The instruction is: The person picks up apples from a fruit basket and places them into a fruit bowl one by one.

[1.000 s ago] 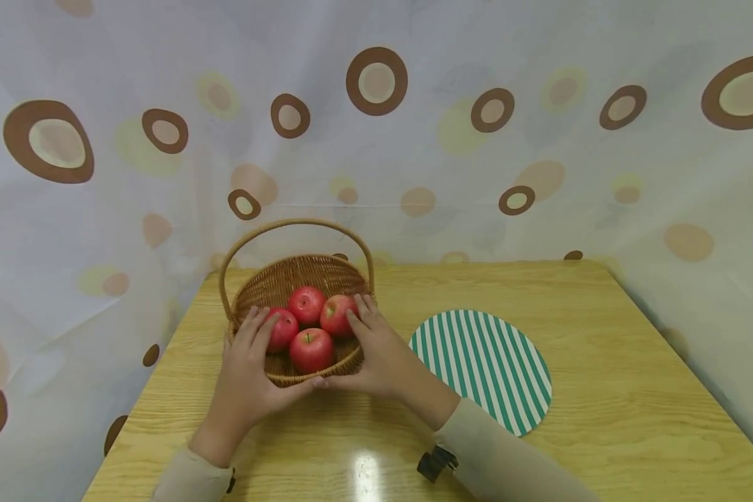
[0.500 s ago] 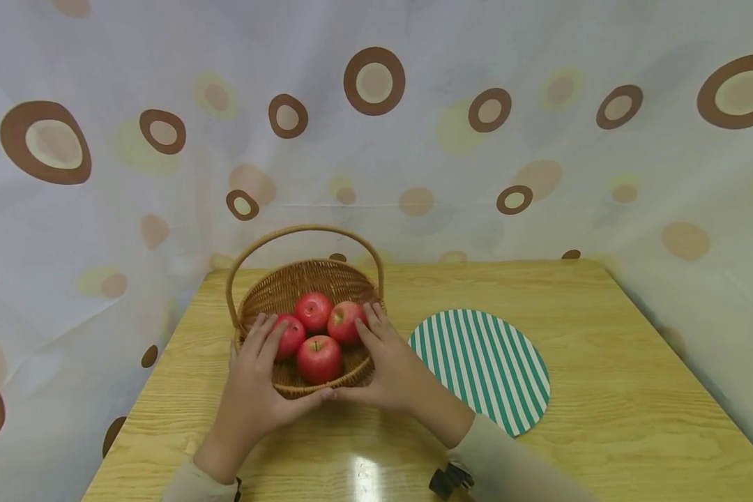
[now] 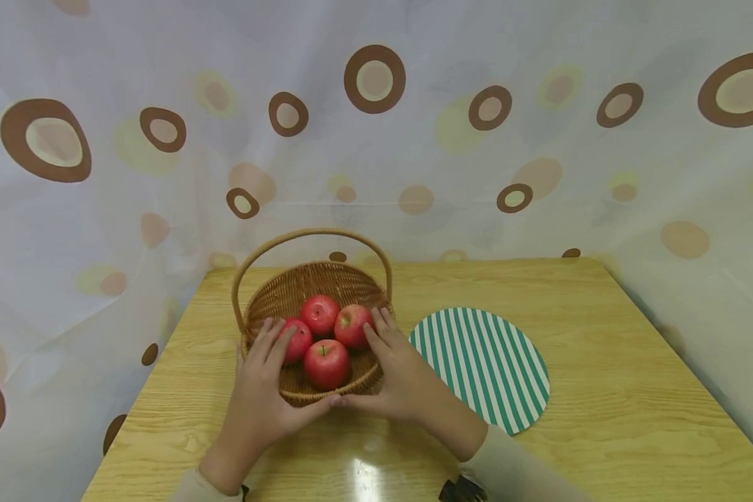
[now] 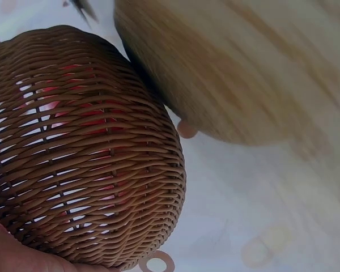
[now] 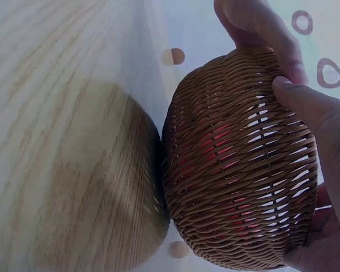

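A brown wicker basket [image 3: 314, 279] with a tall arched handle [image 3: 314, 231] holds several red apples [image 3: 327, 364]. My left hand [image 3: 260, 401] grips its left side, fingers over the rim beside the left apple. On the other side my right hand [image 3: 408, 383] holds the basket, fingertips at the rim close to the right apple. Both thumbs meet at the front, under the near rim. In the left wrist view the woven wall [image 4: 90, 147] shows red through its gaps. The right wrist view has the basket's wall [image 5: 243, 158] between the hands, its underside right at the tabletop.
A round placemat [image 3: 483, 362] with green and white stripes lies on the wooden table [image 3: 615, 362], right of the basket. Behind the table hangs a pale curtain [image 3: 439, 153] with brown circles. It also runs along both sides.
Both hands have moved the basket with its apples a little to the right and nearer to me. Their grip looks the same. The placemat has stayed in place.
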Motion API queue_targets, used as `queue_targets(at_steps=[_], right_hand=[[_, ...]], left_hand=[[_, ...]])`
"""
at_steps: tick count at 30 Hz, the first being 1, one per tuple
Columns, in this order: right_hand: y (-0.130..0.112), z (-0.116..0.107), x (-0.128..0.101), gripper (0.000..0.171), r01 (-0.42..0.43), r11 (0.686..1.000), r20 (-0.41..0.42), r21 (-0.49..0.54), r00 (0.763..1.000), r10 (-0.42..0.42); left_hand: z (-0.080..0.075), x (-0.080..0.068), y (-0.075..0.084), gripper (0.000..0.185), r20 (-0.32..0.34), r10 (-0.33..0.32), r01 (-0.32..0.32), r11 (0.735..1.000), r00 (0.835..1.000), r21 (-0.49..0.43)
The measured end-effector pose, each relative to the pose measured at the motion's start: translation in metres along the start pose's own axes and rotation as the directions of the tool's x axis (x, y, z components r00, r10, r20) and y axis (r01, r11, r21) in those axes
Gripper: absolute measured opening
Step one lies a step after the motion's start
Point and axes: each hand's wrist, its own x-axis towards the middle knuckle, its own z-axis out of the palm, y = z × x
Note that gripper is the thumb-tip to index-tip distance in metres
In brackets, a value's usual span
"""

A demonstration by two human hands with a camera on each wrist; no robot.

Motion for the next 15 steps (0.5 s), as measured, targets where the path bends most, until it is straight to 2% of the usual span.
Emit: queue_targets(at_steps=[9, 15], right_hand=[[-0.004, -0.006, -0.014, 0.12, -0.008, 1.0, -0.002, -0.023, 1.0, 0.008], [-0.006, -0.008, -0.02, 0.119, -0.003, 0.999, -0.013, -0.038, 1.0, 0.003]], left_hand=[[0.002, -0.006, 0.013, 0.116, 0.01, -0.024, 0.024, 1.0, 1.0, -0.015], [0.002, -0.007, 0.017, 0.115, 0.009, -0.008, 0.009, 1.0, 1.0, -0.029]])
